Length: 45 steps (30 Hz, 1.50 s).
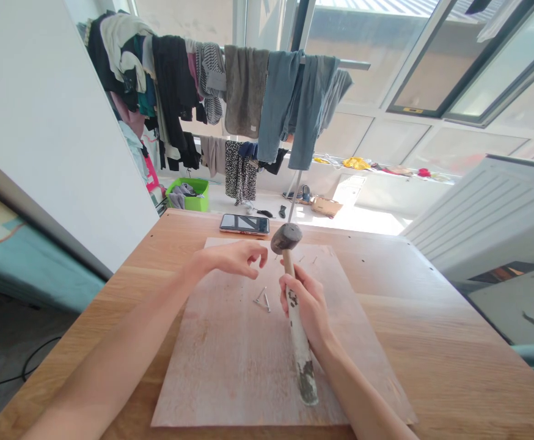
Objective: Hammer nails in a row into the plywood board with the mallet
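Note:
My right hand (307,300) is wrapped round the handle of a mallet (286,237), which has a dark, blunt head and a worn, paint-marked handle. The mallet head is raised above the far part of a thin wooden board (230,366). Left of the head hovers my left hand (242,258), its fingers bent and apart, with nothing visible in them. A few loose nails (267,302) lie on the board between my hands. Thin nails (314,260) stand up near the board's far edge, partly hidden behind the mallet and my right hand.
The board lies on a wooden table (432,342). Beyond its far edge lies a phone (244,223). Clothes (247,91) hang on a rack behind the table, above a green basket (200,194). A white cabinet panel (65,122) stands at the left, a ribbed white panel (473,214) at the right.

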Available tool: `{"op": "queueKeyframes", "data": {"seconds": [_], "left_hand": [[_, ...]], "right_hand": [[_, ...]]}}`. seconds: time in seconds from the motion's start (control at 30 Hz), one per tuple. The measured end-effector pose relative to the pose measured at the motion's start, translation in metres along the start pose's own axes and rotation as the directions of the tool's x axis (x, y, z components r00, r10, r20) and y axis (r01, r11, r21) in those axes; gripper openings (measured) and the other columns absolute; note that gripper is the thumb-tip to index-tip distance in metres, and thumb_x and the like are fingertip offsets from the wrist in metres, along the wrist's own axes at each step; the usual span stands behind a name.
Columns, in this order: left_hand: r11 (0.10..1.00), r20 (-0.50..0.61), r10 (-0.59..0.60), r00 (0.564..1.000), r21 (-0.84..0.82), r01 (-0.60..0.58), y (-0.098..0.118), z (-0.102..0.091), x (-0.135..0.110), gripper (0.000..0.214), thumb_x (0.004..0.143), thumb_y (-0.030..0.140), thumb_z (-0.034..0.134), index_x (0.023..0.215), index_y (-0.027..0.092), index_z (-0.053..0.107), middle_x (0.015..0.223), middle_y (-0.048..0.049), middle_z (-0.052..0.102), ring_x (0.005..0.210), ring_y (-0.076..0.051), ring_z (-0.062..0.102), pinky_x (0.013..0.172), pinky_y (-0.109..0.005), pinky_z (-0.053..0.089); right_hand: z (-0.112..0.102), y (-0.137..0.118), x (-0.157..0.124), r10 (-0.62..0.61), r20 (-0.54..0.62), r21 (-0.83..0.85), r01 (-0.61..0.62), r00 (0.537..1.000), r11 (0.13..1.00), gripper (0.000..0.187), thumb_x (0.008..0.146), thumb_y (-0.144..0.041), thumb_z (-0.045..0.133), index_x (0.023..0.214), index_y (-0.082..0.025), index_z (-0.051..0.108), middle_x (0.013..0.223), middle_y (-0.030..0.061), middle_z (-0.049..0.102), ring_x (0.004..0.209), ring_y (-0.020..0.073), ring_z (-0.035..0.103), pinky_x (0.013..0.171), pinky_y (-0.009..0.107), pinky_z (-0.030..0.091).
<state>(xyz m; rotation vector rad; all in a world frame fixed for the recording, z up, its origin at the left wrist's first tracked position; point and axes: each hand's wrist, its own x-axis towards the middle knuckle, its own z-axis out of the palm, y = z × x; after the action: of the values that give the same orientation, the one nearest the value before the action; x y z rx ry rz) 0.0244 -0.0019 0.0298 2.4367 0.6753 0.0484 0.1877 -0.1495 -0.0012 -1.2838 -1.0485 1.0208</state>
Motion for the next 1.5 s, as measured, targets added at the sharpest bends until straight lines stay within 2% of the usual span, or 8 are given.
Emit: {"op": "queueKeyframes", "data": {"seconds": [0.1,0.27,0.47,0.6,0.8,0.93,1.23,1.5], "left_hand": [[0.993,0.245,0.050,0.968,0.091,-0.074,0.021,-0.001,-0.002,0.032,0.071,0.020,0.067,0.103,0.023,0.066,0.085,0.0026,0.054,0.076,-0.015,0.053,0.063,-0.024,0.039],[0.994,0.313,-0.030,0.949,0.111,-0.005,0.036,0.008,0.003,0.017,0.072,0.025,0.073,0.086,0.021,0.066,0.079,0.0028,0.057,0.069,-0.015,0.053,0.055,-0.025,0.034],[0.973,0.237,-0.082,0.968,0.229,0.026,0.039,0.011,0.001,0.008,0.070,0.021,0.071,0.071,0.019,0.064,0.081,-0.0008,0.061,0.068,-0.015,0.054,0.055,-0.027,0.034],[0.975,0.128,-0.063,0.990,0.221,0.034,0.023,0.008,-0.001,0.006,0.067,0.018,0.069,0.071,0.018,0.064,0.088,-0.0028,0.065,0.073,-0.016,0.057,0.057,-0.026,0.037],[0.981,-0.195,-0.165,0.967,-0.133,0.141,-0.028,-0.004,-0.001,0.018,0.074,0.024,0.063,0.090,0.019,0.065,0.080,-0.0002,0.067,0.073,-0.016,0.062,0.063,-0.025,0.044],[0.936,-0.336,-0.177,0.925,-0.349,0.052,-0.046,0.001,0.003,0.028,0.078,0.032,0.065,0.102,0.018,0.068,0.088,-0.0028,0.070,0.080,-0.017,0.065,0.070,-0.026,0.050],[0.938,-0.312,-0.092,0.946,-0.345,-0.022,-0.050,0.013,0.008,0.017,0.075,0.028,0.066,0.088,0.017,0.071,0.088,-0.0024,0.071,0.080,-0.016,0.061,0.073,-0.025,0.049],[0.930,-0.292,-0.088,0.952,-0.368,-0.027,-0.055,0.014,0.008,0.026,0.074,0.030,0.068,0.096,0.017,0.073,0.091,-0.0025,0.072,0.083,-0.017,0.063,0.073,-0.025,0.048]], "right_hand": [[-0.001,-0.001,0.000,0.006,-0.039,0.008,-0.006,0.999,1.000,0.022,0.087,-0.038,0.059,0.073,-0.022,0.054,0.046,-0.0074,0.049,0.038,0.0089,0.041,0.038,0.020,0.035],[-0.001,-0.002,0.001,0.023,-0.060,0.028,-0.021,0.998,0.999,0.019,0.084,-0.038,0.060,0.075,-0.021,0.057,0.048,-0.0072,0.050,0.037,0.0085,0.040,0.036,0.020,0.036],[-0.001,-0.001,0.001,0.033,-0.055,0.045,-0.031,0.998,0.999,0.020,0.084,-0.040,0.061,0.083,-0.020,0.060,0.050,-0.0076,0.049,0.038,0.0086,0.041,0.035,0.019,0.035],[-0.001,-0.002,0.000,0.024,-0.060,0.062,-0.020,0.998,0.998,0.020,0.083,-0.039,0.062,0.080,-0.021,0.057,0.056,-0.0072,0.051,0.039,0.0079,0.043,0.034,0.019,0.036],[0.001,-0.004,0.000,0.031,-0.051,0.085,-0.026,0.998,0.996,0.019,0.083,-0.038,0.062,0.078,-0.021,0.057,0.058,-0.0071,0.050,0.039,0.0075,0.043,0.034,0.019,0.035],[0.001,-0.003,0.000,0.024,-0.035,0.065,-0.022,0.999,0.998,0.021,0.084,-0.038,0.062,0.075,-0.021,0.055,0.055,-0.0070,0.049,0.039,0.0074,0.042,0.035,0.018,0.035],[0.001,-0.003,-0.001,0.037,-0.011,0.057,-0.037,0.999,0.998,0.022,0.086,-0.038,0.061,0.074,-0.021,0.054,0.053,-0.0074,0.048,0.038,0.0073,0.042,0.035,0.018,0.033],[0.006,0.004,0.000,0.033,0.109,0.061,-0.039,0.994,0.997,0.022,0.088,-0.041,0.059,0.080,-0.021,0.055,0.055,-0.0073,0.050,0.039,0.0075,0.042,0.037,0.019,0.033]]}}
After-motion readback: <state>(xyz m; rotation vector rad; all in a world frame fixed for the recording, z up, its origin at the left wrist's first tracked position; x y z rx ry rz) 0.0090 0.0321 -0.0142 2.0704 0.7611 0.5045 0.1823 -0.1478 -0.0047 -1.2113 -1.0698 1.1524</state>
